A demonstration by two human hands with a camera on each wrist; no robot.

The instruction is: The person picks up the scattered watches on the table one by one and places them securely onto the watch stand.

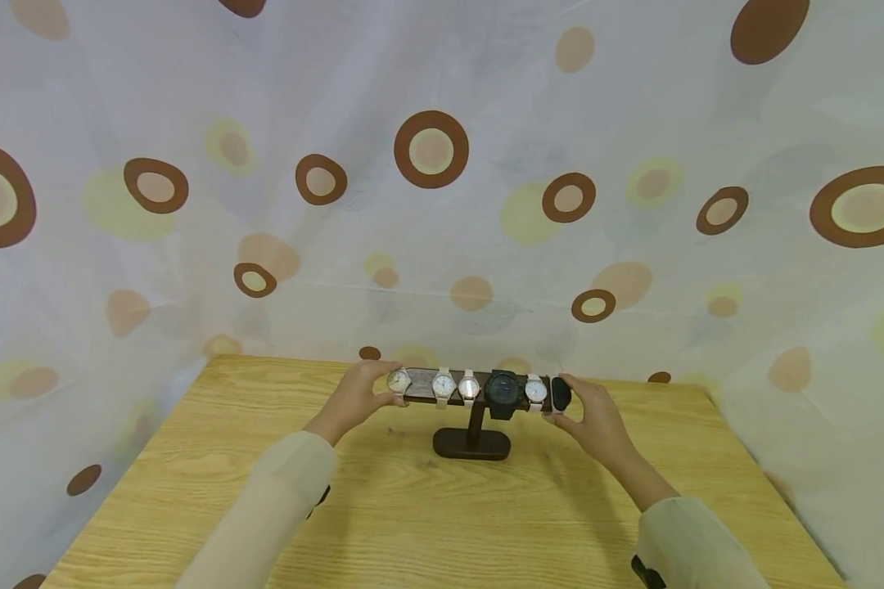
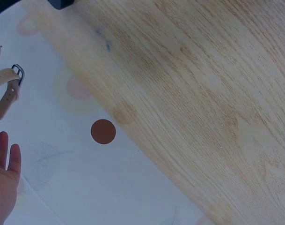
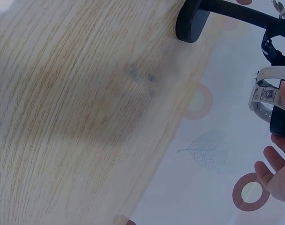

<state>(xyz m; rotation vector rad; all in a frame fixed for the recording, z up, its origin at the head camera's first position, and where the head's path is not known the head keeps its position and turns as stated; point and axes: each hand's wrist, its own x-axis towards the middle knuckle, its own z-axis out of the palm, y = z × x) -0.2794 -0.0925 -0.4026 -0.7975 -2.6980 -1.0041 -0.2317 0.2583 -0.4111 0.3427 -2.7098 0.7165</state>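
Note:
Several wristwatches hang along the dark bar (image 1: 420,383) of a T-shaped watch stand. At its left end my left hand (image 1: 354,399) pinches a round-faced wristwatch (image 1: 399,380), fingers above and thumb below. In the left wrist view, my fingertips (image 2: 2,145) are close under a beige strap (image 2: 9,96) with a metal buckle. My right hand (image 1: 597,419) grips the pale-strapped wristwatch at the right end, where a black oval (image 1: 561,393) shows. The right wrist view has its thumb on the pale strap (image 3: 261,101) and fingers by the bar's end.
The stand's rounded base (image 1: 453,444) is on a wood-grain table (image 1: 427,523), towards its far edge. Between the hands the bar carries two pale-strapped watches (image 1: 444,384), a bulky black watch (image 1: 502,391) and another white watch (image 1: 535,391). Behind hangs a dotted white curtain (image 1: 383,229).

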